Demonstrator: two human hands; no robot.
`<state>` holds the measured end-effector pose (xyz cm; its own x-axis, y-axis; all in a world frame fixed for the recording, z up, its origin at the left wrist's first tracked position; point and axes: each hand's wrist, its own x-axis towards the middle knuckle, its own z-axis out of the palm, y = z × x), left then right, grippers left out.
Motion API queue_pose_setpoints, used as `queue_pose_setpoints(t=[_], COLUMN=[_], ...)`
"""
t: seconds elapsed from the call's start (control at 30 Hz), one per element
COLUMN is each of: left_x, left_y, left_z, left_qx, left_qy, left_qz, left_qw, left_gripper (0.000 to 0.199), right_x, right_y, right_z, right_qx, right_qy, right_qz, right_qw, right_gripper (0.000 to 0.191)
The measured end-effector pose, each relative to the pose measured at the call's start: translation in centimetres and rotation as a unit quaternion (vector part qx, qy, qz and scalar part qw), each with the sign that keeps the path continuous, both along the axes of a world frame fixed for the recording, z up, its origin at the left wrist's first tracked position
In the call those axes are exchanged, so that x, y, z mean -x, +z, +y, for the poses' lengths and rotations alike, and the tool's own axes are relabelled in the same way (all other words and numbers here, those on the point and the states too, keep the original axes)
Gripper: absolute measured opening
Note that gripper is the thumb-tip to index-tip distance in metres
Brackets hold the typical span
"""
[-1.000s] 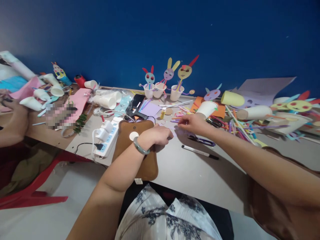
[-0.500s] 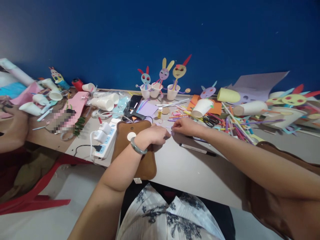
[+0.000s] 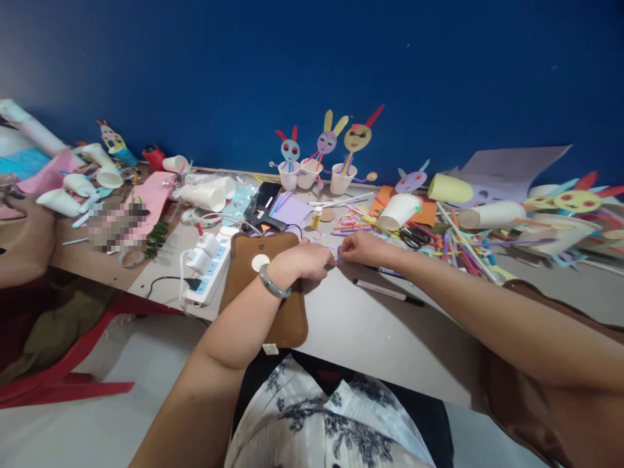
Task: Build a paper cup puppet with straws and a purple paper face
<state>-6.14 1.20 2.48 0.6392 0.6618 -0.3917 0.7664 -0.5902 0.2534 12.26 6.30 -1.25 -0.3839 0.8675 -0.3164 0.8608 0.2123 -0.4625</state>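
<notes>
My left hand [image 3: 307, 261], with a bangle [image 3: 273, 282] on its wrist, is closed over the table past the top right of a brown pad [image 3: 287, 325]. Facing it, my right hand [image 3: 363, 248] is closed in a pinch. Between the two sets of fingertips shows a small piece of purple paper [image 3: 340, 252], mostly hidden by the fingers. A marker [image 3: 387, 292] lies on the table just below my right hand. Black scissors [image 3: 414, 238] rest beyond my right wrist, and a small yellow glue bottle [image 3: 316, 218] stands behind my hands.
Rabbit-faced paper figures stand in white cups [image 3: 344, 179] along the blue wall. A hot glue gun [image 3: 268, 221] and a power strip [image 3: 212, 268] are on the left. Coloured sticks [image 3: 463, 244], paper and cups crowd the right. A co-worker's arm [image 3: 26, 237] is at far left.
My left fingertips have come in against the purple paper, closer to my right fingers. The whole view has shifted slightly; the table items stay put.
</notes>
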Motion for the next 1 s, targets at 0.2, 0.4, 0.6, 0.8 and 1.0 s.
queue_pose_setpoints(t=[0.2, 0.4, 0.6, 0.8, 1.0], left_x=[0.1, 0.0, -0.4, -0.7, -0.9], left_y=[0.4, -0.2, -0.2, -0.4, -1.8], left_z=[0.1, 0.5, 0.3, -0.1, 0.6], left_qx=[-0.005, 0.087, 0.231, 0.271, 0.263], left_qy=[0.038, 0.194, 0.213, 0.237, 0.242], left_qz=[-0.083, -0.363, -0.502, -0.516, -0.539], left_qw=[0.996, 0.907, 0.805, 0.778, 0.763], left_gripper=[0.023, 0.018, 0.035, 0.041, 0.035], right_x=[-1.2, -5.0, -7.6, -6.7, -5.0], right_y=[0.8, 2.1, 2.2, 2.5, 3.2], right_z=[-1.4, -4.9, -6.0, -5.9, -5.8], right_qx=[-0.123, -0.437, -0.587, -0.704, -0.733], right_qy=[-0.046, 0.021, 0.260, 0.310, 0.328], right_qz=[0.048, -0.013, -0.029, -0.041, -0.047], right_qw=[0.990, 0.899, 0.766, 0.638, 0.594], right_gripper=[0.009, 0.023, 0.011, 0.014, 0.009])
